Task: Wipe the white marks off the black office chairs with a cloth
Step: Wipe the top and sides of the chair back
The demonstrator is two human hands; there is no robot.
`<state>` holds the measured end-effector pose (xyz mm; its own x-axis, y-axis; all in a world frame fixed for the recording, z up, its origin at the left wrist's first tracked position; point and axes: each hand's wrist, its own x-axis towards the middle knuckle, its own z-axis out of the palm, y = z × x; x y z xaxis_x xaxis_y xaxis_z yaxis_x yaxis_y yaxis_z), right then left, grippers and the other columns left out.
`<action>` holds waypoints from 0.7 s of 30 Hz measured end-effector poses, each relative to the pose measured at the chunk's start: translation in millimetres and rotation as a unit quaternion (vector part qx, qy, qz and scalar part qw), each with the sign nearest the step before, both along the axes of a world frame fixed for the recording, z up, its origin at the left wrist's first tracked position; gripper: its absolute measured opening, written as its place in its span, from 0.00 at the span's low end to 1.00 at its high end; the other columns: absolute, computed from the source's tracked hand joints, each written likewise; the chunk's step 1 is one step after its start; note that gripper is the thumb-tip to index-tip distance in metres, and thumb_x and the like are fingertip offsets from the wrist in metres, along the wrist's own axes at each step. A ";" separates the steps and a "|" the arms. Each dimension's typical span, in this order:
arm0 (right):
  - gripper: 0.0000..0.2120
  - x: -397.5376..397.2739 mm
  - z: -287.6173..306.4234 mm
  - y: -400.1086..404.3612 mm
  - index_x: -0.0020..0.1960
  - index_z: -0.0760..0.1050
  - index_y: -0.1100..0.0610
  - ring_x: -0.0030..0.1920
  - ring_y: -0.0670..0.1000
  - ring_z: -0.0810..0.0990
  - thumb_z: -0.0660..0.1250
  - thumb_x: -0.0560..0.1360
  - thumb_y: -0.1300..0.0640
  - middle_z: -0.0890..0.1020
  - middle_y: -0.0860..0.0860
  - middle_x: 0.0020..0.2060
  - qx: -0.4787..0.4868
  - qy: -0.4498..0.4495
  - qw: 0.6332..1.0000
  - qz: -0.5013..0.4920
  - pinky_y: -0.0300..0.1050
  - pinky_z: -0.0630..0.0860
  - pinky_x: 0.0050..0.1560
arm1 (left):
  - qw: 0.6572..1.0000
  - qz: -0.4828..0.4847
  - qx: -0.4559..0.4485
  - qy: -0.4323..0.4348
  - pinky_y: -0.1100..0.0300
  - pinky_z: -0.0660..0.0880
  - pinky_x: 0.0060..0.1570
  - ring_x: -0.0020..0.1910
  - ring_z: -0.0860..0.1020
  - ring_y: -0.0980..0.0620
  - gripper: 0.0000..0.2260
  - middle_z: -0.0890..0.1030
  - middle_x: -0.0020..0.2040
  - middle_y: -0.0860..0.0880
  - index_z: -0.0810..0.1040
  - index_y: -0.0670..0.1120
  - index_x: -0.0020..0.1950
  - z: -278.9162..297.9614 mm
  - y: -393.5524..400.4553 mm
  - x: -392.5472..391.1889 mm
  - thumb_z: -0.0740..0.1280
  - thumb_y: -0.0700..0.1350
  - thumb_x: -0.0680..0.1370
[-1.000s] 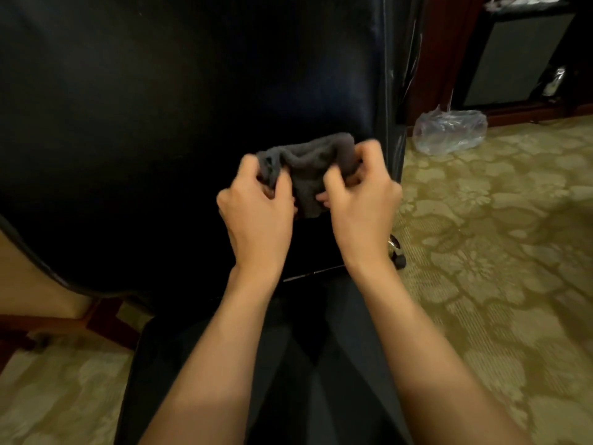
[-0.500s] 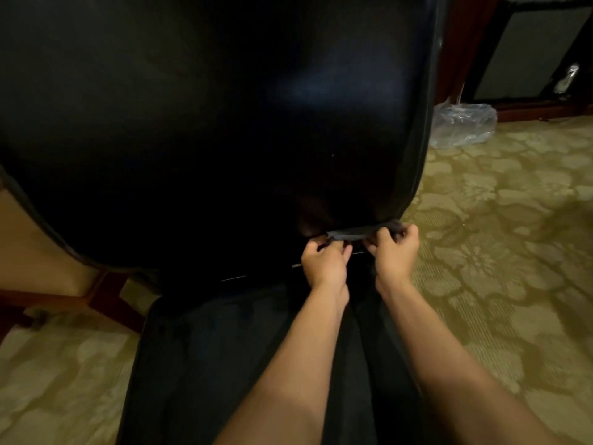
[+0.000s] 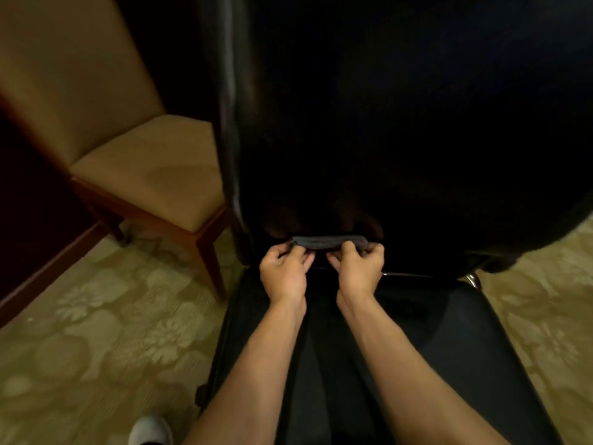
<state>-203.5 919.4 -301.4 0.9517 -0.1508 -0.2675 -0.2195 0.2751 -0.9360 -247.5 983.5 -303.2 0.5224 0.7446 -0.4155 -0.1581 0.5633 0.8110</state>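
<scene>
- The cloth (image 3: 329, 242) is dark grey and is folded into a narrow band. It lies just beyond the fingertips of both hands, at the bottom edge of the backrest (image 3: 401, 123) of the black office chair (image 3: 449, 332), a little left of the middle of the backrest.
- The long axis of the cloth runs from left to right across the view, along this bottom edge. Its ends point to the left and right sides of the chair.
- The left hand (image 3: 284, 273) pinches the left end of the cloth between the thumb and curled fingers. The right hand (image 3: 359, 268) pinches the right end in the same way. Both hands are closed around the cloth and are not flat on it.
- Both hands are equally near to the cloth, side by side and close together, with a small gap between them. The forearms reach over the seat.
- I judge that the next wipe will go sideways along the bottom edge or upward over the backrest, because the band is already in line with this edge.
- I cannot see any white marks; the backrest is very dark here, with only a faint reflection of the hands above the cloth.
- A beige chair (image 3: 141, 168) with wooden legs stands at the left on the patterned carpet (image 3: 96, 348).
</scene>
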 end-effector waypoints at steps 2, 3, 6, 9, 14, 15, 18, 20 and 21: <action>0.07 -14.9 -1.0 26.6 0.53 0.69 0.58 0.53 0.58 0.83 0.64 0.79 0.67 0.78 0.60 0.54 0.001 0.009 1.000 0.014 0.43 0.83 0.43 | 1.000 0.015 0.004 -0.011 0.62 0.82 0.47 0.49 0.85 0.45 0.03 0.84 0.49 0.37 0.78 0.36 0.52 -2.2 23.0 -18.6 0.67 0.33 0.79; 0.06 -22.8 -0.6 36.8 0.51 0.69 0.58 0.53 0.58 0.83 0.64 0.79 0.67 0.78 0.61 0.55 0.002 0.013 1.000 0.023 0.43 0.83 0.42 | 1.000 0.025 0.005 -0.015 0.62 0.82 0.47 0.49 0.85 0.45 0.03 0.84 0.48 0.38 0.78 0.36 0.52 -3.9 31.5 -28.1 0.67 0.33 0.79; 0.08 -48.3 -0.7 60.7 0.48 0.69 0.57 0.49 0.57 0.84 0.64 0.79 0.68 0.79 0.65 0.55 0.007 0.012 0.998 0.054 0.42 0.83 0.40 | 0.997 0.065 0.022 -0.024 0.60 0.82 0.48 0.45 0.85 0.48 0.02 0.84 0.45 0.40 0.77 0.37 0.50 -8.6 52.9 -58.2 0.68 0.33 0.79; 0.07 -78.8 1.3 86.6 0.49 0.69 0.57 0.45 0.55 0.83 0.63 0.79 0.68 0.79 0.66 0.54 0.031 0.025 0.995 0.096 0.43 0.83 0.41 | 0.992 0.106 0.071 -0.021 0.64 0.80 0.44 0.42 0.85 0.53 0.05 0.84 0.42 0.44 0.78 0.42 0.48 -9.1 77.2 -87.2 0.68 0.33 0.78; 0.07 -118.2 -7.7 102.5 0.50 0.69 0.58 0.45 0.57 0.85 0.62 0.79 0.69 0.80 0.63 0.51 0.050 0.012 0.990 0.134 0.47 0.83 0.44 | 0.978 0.100 0.182 0.004 0.60 0.79 0.44 0.41 0.83 0.55 0.09 0.84 0.41 0.50 0.76 0.49 0.47 -22.3 106.8 -118.2 0.68 0.34 0.78; 0.07 -120.4 -8.9 98.9 0.50 0.69 0.59 0.46 0.58 0.85 0.62 0.79 0.70 0.80 0.63 0.51 0.055 0.004 0.988 0.145 0.48 0.83 0.47 | 0.972 0.091 0.215 0.017 0.58 0.79 0.45 0.42 0.83 0.55 0.08 0.84 0.42 0.50 0.76 0.49 0.48 -27.1 107.9 -120.9 0.68 0.35 0.78; 0.08 -121.5 -8.9 91.3 0.51 0.70 0.59 0.48 0.59 0.85 0.62 0.79 0.71 0.81 0.65 0.50 0.042 -0.032 0.985 0.163 0.51 0.83 0.51 | 0.953 0.073 0.292 0.038 0.54 0.81 0.50 0.47 0.83 0.56 0.07 0.84 0.46 0.51 0.77 0.49 0.52 -29.2 106.7 -128.1 0.67 0.37 0.79; 0.07 -127.4 -0.6 87.9 0.51 0.70 0.59 0.47 0.57 0.86 0.62 0.78 0.70 0.81 0.63 0.50 0.010 -0.049 0.985 0.168 0.50 0.83 0.50 | 0.946 0.057 0.317 0.037 0.50 0.82 0.48 0.46 0.83 0.56 0.07 0.84 0.46 0.52 0.77 0.48 0.55 -28.6 104.1 -137.8 0.67 0.39 0.79; 0.07 -130.9 4.7 86.8 0.52 0.70 0.59 0.47 0.57 0.86 0.62 0.79 0.69 0.81 0.63 0.50 0.005 -0.056 0.984 0.170 0.50 0.83 0.49 | 0.945 0.047 0.323 0.032 0.48 0.82 0.48 0.46 0.84 0.55 0.07 0.84 0.46 0.52 0.77 0.47 0.55 -26.3 103.0 -142.0 0.68 0.39 0.79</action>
<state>-334.4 1006.2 -296.8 0.9702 0.1832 -0.1586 -0.1965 0.2120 -0.9573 -389.5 1086.5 -329.5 0.4299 0.8958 0.1130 -0.1228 -0.0659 0.9902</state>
